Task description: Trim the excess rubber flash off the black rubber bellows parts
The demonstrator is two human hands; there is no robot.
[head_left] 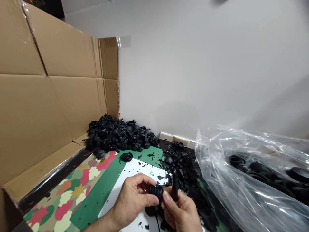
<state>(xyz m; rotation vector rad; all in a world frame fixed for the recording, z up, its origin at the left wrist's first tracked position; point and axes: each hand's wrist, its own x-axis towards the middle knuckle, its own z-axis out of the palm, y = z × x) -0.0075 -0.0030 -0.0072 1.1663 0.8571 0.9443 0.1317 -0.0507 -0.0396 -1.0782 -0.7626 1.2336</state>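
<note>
Probably a workshop: rubber scraps [180, 167]

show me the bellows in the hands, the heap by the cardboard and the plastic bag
black rubber bellows [155, 192], head view, ribbed side
bellows heap [118, 132], head view, its top
clear plastic bag [218, 137], head view, upper edge

I have a heap of rubber bellows [118, 135] at 12 o'clock, backed against a cardboard sheet [48, 96] at 10 o'clock. Rubber scraps [180, 164] lie at 1 o'clock, just right of the heap. A plastic bag [212, 167] at 3 o'clock holds more rubber parts [299, 175].
</note>
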